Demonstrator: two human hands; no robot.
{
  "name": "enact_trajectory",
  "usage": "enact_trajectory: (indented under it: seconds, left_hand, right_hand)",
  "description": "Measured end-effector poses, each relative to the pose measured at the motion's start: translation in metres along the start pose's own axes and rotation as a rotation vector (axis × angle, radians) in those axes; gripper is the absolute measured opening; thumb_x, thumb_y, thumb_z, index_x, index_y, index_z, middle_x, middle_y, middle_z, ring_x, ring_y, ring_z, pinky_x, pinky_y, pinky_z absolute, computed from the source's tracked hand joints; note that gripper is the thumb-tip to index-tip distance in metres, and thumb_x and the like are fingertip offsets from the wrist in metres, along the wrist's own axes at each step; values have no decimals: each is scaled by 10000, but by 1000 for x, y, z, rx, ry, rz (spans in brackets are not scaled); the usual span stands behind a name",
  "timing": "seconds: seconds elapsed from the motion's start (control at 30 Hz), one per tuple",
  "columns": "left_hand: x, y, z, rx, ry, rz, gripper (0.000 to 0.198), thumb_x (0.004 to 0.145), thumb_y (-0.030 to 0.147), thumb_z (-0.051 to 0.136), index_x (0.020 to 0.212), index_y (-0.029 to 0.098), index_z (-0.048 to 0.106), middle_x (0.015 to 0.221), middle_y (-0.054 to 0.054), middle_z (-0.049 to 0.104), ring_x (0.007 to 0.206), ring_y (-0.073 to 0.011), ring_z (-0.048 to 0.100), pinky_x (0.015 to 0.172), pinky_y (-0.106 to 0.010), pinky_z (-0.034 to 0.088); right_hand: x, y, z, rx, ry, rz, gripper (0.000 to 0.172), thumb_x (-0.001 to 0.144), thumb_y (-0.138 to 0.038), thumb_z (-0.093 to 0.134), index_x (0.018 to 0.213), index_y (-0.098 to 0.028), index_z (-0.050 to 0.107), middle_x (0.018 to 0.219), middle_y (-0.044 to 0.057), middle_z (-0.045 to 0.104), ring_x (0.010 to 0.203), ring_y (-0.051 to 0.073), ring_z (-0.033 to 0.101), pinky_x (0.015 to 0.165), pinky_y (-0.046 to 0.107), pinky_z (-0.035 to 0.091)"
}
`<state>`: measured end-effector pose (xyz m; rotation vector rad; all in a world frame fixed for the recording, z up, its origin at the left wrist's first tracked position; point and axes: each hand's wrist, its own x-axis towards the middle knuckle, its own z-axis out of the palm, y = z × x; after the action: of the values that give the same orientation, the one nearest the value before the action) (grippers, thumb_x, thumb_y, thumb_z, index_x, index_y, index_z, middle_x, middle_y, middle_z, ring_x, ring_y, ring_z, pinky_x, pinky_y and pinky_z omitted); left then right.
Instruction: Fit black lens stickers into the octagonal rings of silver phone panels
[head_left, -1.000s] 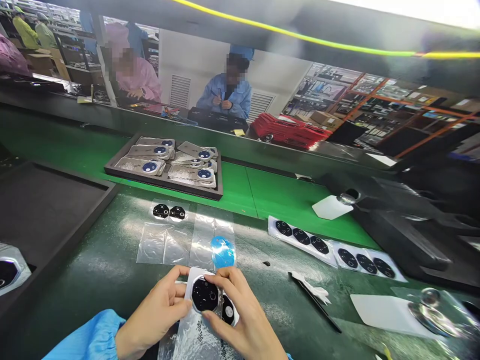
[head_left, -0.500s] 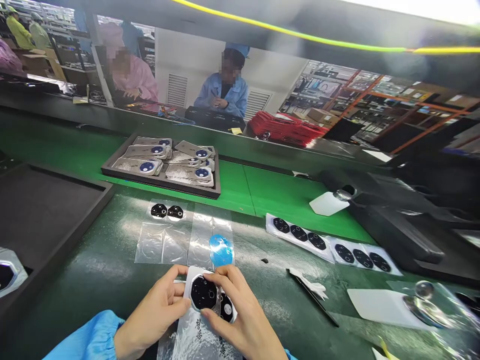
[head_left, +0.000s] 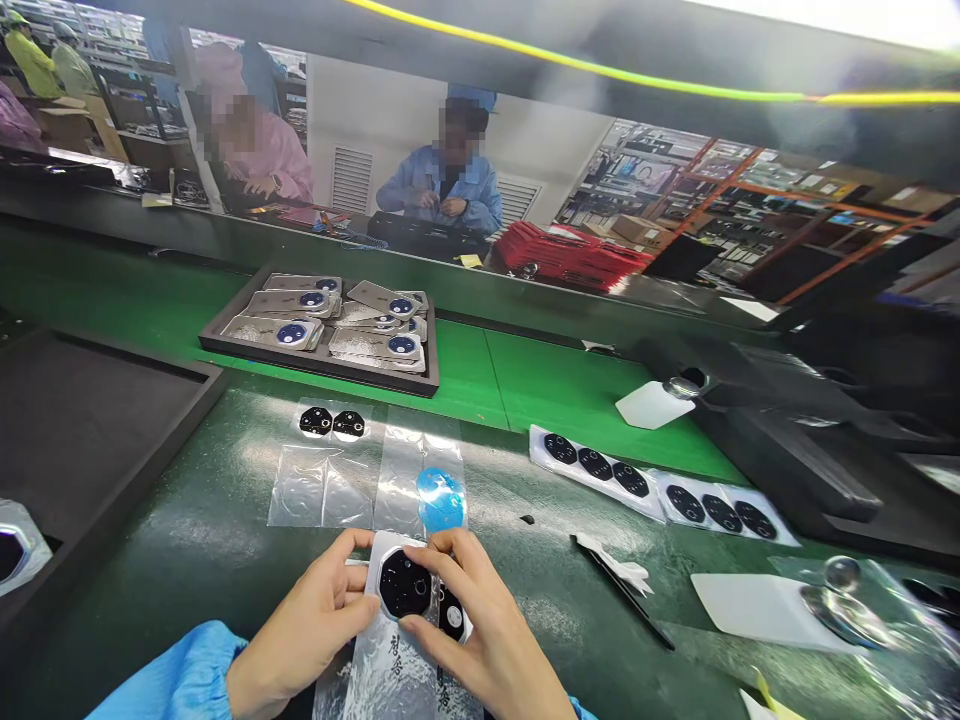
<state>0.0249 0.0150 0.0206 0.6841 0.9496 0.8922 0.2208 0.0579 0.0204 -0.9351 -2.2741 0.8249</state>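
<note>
My left hand (head_left: 311,620) grips the left edge of a silver phone back cover (head_left: 390,660), wrapped in clear film with dark lettering. A black camera lens cover (head_left: 405,583) with small holes lies over the round part at its top end. My right hand (head_left: 480,620) pinches that black piece, thumb at its lower edge and index finger at its upper right. Beneath the right fingers, a second similar cover (head_left: 452,615) partly shows. Just beyond my hands lie clear film sheets (head_left: 322,485) and a round blue film (head_left: 441,500).
A tray (head_left: 319,365) of stacked covers stands at the back. Strips of black lens pieces (head_left: 595,464) lie to the right, near black tweezers (head_left: 626,595) and two metal-topped white bottles (head_left: 656,405). A dark tray (head_left: 97,420) is at left. Co-workers (head_left: 442,180) sit opposite.
My hands keep nearly the same hold on the cover and the black piece. The view has shifted slightly. Opposite, the co-worker in blue has moved their hands a little.
</note>
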Motion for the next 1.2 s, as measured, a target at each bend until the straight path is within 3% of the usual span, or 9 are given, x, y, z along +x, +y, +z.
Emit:
enact_trajectory:
  seconds: [0.13, 0.27, 0.5, 0.77, 1.2]
  left_hand:
    - [-2, -2, -1, 31, -12, 13, 413, 841, 235, 644, 1188, 193, 424, 931, -36, 691, 680, -130, 619, 643, -262, 431]
    - [-5, -1, -1, 130, -24, 40, 360, 937, 309, 552, 1253, 225, 401, 1018, -45, 686, 781, -162, 632, 753, -311, 457]
    - [-7, -5, 3, 482, 154, 141, 303, 1020, 432, 386, 1266, 254, 385, 1210, -57, 654, 1120, -226, 585, 957, -337, 401]
    - [-10, -12, 6, 480, 225, 152, 313, 1028, 454, 355, 1269, 254, 366, 1296, -71, 606, 1198, -243, 553, 987, -328, 384]
    - [-9, -9, 0, 485, 141, 153, 292, 1023, 428, 387, 1259, 256, 388, 1259, -61, 595, 1124, -235, 578, 953, -334, 407]
  right_hand:
    - [0, 0, 0, -37, 8, -29, 552, 782, -23, 703, 1252, -240, 513, 1061, 63, 505, 935, 210, 551, 753, 325, 527]
    - [-1, 1, 4, -87, 50, -66, 594, 764, -21, 729, 1272, -232, 506, 1046, 68, 516, 905, 217, 557, 723, 334, 535]
    - [-4, -2, 17, -121, 120, -58, 590, 793, -57, 722, 1328, -202, 519, 1011, 75, 518, 880, 217, 563, 705, 332, 548]
    - [-4, -6, 28, -39, 181, -10, 575, 827, -154, 736, 1357, -261, 538, 922, 37, 534, 814, 197, 586, 676, 304, 553]
    - [-3, -3, 27, 9, 175, 7, 604, 782, -176, 793, 1325, -286, 554, 864, -4, 469, 752, 168, 554, 618, 274, 527]
